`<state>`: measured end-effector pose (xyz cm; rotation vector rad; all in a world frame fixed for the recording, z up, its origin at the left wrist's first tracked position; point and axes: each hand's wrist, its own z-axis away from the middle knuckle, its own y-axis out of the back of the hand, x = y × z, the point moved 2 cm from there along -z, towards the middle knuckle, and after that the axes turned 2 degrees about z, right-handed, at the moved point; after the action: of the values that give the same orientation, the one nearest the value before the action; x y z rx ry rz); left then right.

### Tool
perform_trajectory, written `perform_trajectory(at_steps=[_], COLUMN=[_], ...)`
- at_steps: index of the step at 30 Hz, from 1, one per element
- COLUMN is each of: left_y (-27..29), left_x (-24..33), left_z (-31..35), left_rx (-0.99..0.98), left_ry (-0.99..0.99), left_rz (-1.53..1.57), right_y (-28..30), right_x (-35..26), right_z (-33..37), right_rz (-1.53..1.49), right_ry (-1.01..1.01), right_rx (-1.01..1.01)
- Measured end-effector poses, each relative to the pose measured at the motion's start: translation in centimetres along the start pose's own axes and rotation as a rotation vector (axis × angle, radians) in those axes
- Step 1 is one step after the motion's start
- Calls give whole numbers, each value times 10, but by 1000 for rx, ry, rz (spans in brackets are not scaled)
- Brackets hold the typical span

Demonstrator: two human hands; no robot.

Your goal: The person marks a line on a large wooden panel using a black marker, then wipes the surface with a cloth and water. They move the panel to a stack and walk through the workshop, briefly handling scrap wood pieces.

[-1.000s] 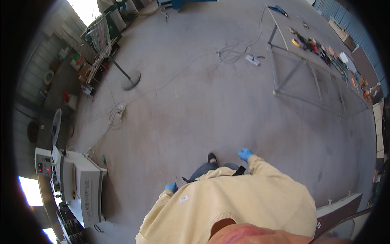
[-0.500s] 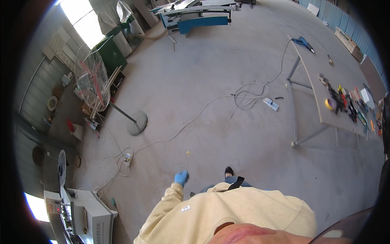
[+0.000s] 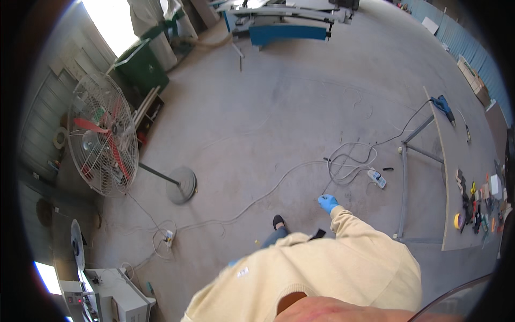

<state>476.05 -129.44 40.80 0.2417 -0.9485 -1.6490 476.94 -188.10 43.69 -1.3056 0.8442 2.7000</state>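
Observation:
My right hand [image 3: 328,203], in a blue glove, reaches forward over the grey floor with its fingers curled in. Whether anything small lies within them is too small to make out. It is nearest to the coiled grey cable [image 3: 333,170] on the floor, apart from it as far as I can see. Of my left hand [image 3: 233,263] only a sliver of blue glove shows beside the cream sweatshirt; its fingers are hidden. A white power strip [image 3: 377,178] lies beyond the right hand, next to the coil.
A workbench [image 3: 448,161] at the right bears a blue heat gun [image 3: 442,107], a yellow tape roll [image 3: 458,220] and several hand tools. A large pedestal fan [image 3: 110,134] stands left, its round base [image 3: 182,185] on the floor. A white machine [image 3: 123,300] stands lower left; cables cross the floor.
My right hand has come into view ahead of me. The left hand has drawn back almost behind the sweatshirt. I have stepped forward, so fan and bench appear nearer.

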Motion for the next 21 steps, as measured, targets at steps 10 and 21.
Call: perform_trajectory(at_steps=[10,21], left_y=[410,614], left_x=[28,74], left_z=[-304,-564], left_rx=[264,53], left_ry=[306,392], left_rz=[1275,1271], right_y=[-20,7], right_x=[-14,-196], right_z=[-120,-465], right_rz=[698,681], right_ry=[-131,-260], right_rx=[-439,-258])
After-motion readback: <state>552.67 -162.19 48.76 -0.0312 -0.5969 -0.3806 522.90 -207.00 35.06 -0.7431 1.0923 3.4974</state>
